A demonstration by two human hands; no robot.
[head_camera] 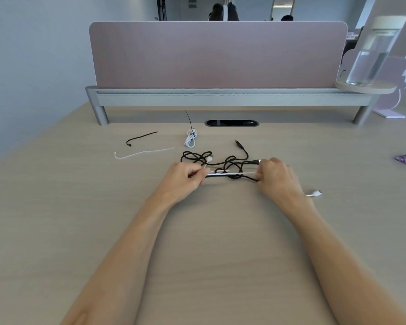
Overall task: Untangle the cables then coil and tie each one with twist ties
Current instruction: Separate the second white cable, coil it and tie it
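Both hands grip white cable; black cable tangled.

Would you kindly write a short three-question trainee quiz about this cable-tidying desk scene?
1. True or false: the left hand lies flat and open on the desk.
2. What colour is the tie binding the coiled white cable? A black; B white; C red.
3. Fill in: the right hand grips a stretched ____ cable.
Key: 1 false, it pinches the stretched cable; 2 A; 3 white.
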